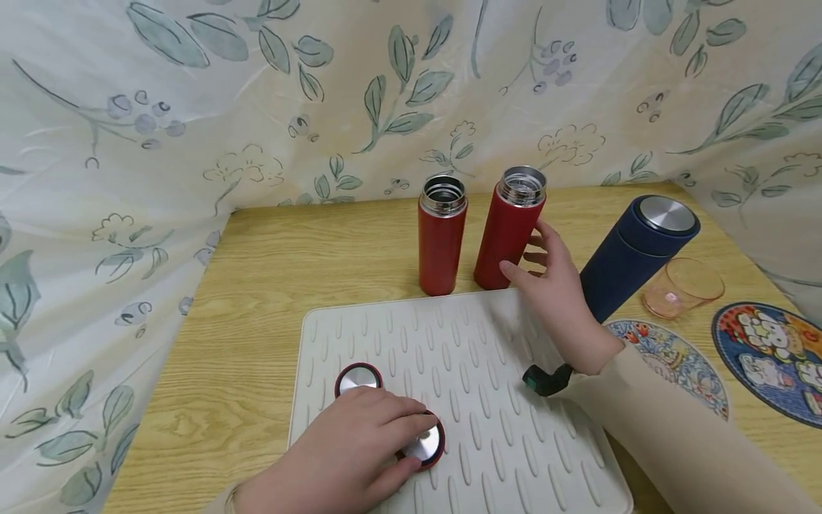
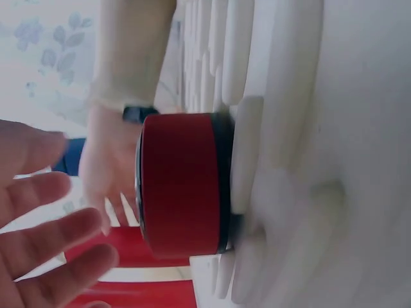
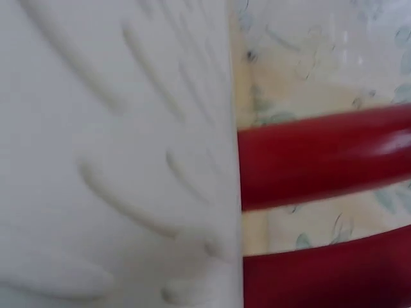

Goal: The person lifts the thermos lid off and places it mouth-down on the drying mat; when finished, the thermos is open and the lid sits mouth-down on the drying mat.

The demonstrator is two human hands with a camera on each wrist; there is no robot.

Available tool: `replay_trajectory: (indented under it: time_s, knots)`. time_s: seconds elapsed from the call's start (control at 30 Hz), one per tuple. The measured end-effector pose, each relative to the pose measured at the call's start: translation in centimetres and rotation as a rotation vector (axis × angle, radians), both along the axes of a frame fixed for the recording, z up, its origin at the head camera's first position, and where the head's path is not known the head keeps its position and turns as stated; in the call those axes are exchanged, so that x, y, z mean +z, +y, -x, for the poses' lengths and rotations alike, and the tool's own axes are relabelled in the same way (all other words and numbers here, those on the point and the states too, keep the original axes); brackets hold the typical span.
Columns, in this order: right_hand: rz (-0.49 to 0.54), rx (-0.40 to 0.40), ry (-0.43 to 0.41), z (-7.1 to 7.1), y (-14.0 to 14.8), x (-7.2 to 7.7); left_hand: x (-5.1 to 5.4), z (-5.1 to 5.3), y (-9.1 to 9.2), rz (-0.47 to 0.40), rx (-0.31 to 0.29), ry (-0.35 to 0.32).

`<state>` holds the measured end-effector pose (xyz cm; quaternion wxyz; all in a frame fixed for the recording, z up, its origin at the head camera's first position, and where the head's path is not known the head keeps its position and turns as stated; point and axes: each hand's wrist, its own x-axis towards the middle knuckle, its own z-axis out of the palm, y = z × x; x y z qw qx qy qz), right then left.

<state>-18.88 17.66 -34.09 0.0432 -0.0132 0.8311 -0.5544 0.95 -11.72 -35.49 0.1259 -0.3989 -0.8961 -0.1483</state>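
Observation:
In the head view, my left hand (image 1: 359, 442) hovers over the mat with its fingers about a red-rimmed, silver-topped bottle lid (image 1: 425, 444). A second such lid (image 1: 359, 377) lies partly behind that hand. The left wrist view shows a red lid (image 2: 180, 186) on the mat, apart from the spread fingers (image 2: 58, 237). My right hand (image 1: 555, 293) is at the right side of a red vacuum flask (image 1: 507, 235), thumb in front, fingers loosely spread beside it. Another red flask (image 1: 442, 250) stands to its left. Both flasks are upright with uncovered steel mouths.
A white ribbed mat (image 1: 475, 442) covers the table's front middle. On the right are a dark blue lidded flask (image 1: 632, 250), an orange clear glass (image 1: 683, 289) and two patterned round coasters (image 1: 674, 357), (image 1: 770, 357). Floral cloth (image 1: 359, 93) hangs behind the wooden table (image 1: 257, 285).

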Motion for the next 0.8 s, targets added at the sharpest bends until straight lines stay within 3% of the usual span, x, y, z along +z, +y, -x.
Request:
replay_trajectory:
  time_s: [0.13, 0.27, 0.37, 0.47, 0.53, 0.63, 0.7, 0.8]
  knots:
    - [-0.013, -0.002, 0.033, -2.8, 0.9, 0.7, 0.1, -0.1, -0.4, -0.104, -0.028, 0.051]
    - [0.085, -0.043, 0.177, -5.5, 2.4, 1.3, 0.3, -0.1, -0.6, -0.169, -0.045, 0.034]
    - [0.358, -0.114, 0.375, -6.7, 3.6, 1.4, 0.3, 0.0, -0.5, -0.195, -0.049, 0.029]
    - [0.665, -0.198, 0.599, -6.9, 4.6, 1.3, 0.4, 0.0, -0.5, -0.212, -0.049, 0.046]
    - [0.790, -0.270, 0.687, -6.8, 5.2, 1.3, 0.5, 0.0, -0.5, -0.215, -0.046, 0.050]
    - [0.787, -0.414, 0.661, -6.5, 6.0, 1.4, 0.5, 0.0, -0.6, -0.222, -0.048, 0.066]
    - [0.732, -0.472, 0.560, -6.2, 6.6, 1.4, 0.4, 0.1, -0.6, -0.231, -0.060, 0.088]
    - [0.613, -0.470, 0.371, -5.7, 7.5, 1.2, 0.3, 0.2, -0.5, -0.251, -0.081, 0.135]
